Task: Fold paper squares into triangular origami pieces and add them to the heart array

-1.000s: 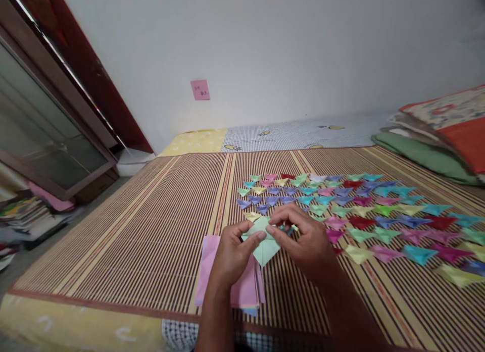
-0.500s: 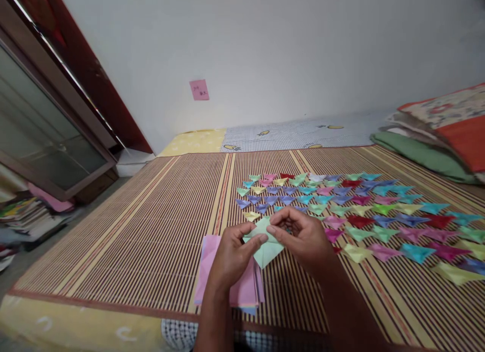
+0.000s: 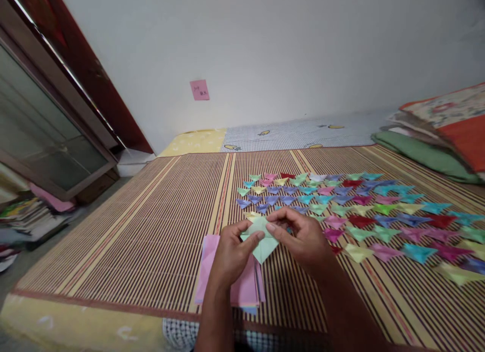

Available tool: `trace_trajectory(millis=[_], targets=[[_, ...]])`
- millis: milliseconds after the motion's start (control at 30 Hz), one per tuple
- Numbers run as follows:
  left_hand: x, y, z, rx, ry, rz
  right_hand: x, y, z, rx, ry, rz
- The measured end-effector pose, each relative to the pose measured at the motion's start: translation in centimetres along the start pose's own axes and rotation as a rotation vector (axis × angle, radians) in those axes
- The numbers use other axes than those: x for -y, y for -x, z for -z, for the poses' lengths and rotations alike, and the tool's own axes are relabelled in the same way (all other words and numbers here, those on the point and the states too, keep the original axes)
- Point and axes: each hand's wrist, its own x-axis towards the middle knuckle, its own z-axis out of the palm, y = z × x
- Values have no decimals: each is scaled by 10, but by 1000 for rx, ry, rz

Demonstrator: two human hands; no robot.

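A pale green paper (image 3: 264, 249), folded with a point toward me, is held up between both hands above the striped mat. My left hand (image 3: 232, 251) pinches its left side, thumb on top. On its upper right edge, my right hand (image 3: 303, 237) grips with thumb and bent fingers. Beneath my left hand and wrist lies a stack of square papers (image 3: 244, 286), pink on top, partly hidden. Rows of small folded paper shapes (image 3: 359, 220) in many colours spread over the mat behind and right of my hands.
The striped mat (image 3: 144, 231) covers a bed against a white wall with a pink note (image 3: 199, 90). Folded bedding (image 3: 420, 152) and a cushion (image 3: 466, 135) lie at the right. A glass-fronted cabinet (image 3: 56, 135) and piled books (image 3: 28, 218) stand at the left.
The green paper has shifted slightly left and up, and its lower point looks a little smaller. Both hands keep their hold on it.
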Motion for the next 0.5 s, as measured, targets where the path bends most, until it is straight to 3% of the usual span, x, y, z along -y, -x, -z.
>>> trace_trajectory(millis=[167, 400, 500], targets=[[1, -1, 3, -119, 31, -19, -4, -1, 1, 101, 26, 48], [-2, -1, 1, -196, 46, -36, -10, 1, -16, 24, -295, -88], [-3, -1, 2, -232, 37, -59, -11, 2, -20, -18, -307, -104]])
